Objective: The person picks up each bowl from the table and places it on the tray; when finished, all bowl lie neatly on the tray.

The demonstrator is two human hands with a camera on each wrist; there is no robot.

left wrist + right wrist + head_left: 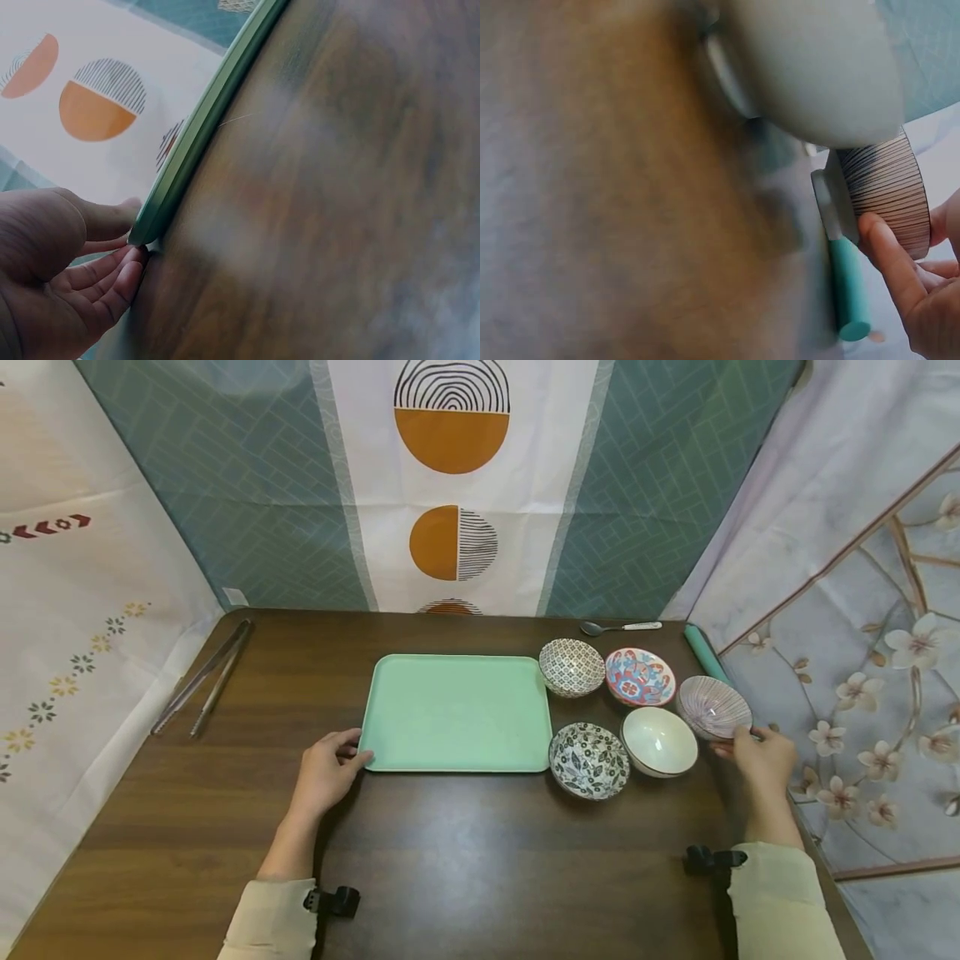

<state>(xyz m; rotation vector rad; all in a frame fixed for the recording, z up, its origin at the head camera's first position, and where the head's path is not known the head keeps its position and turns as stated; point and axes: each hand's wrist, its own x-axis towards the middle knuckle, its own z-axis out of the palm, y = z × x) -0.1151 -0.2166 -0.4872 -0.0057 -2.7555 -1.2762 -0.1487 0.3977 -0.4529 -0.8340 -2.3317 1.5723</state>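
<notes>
A light green rectangular tray [457, 714] lies on the brown table, and my left hand [330, 772] pinches its near left corner, thumb on top. In the left wrist view the fingertips [133, 259] are under the tray's edge [199, 135]. At the right, my right hand [761, 760] grips a striped bowl [714, 706] by its near right side. Seen from the right wrist, fingers [885, 244] press the lined outer wall of that bowl [889, 191]. Whether its foot touches the table I cannot tell. Beside it stands a plain white bowl [660, 742].
A black-and-white leaf bowl [590, 762], a brown-patterned bowl [572, 667] and a red-and-blue bowl [641, 677] cluster right of the tray. Behind them lies a spoon [621, 627]; a green cylinder [706, 653] is at the right edge. Metal tongs [202, 677] lie far left.
</notes>
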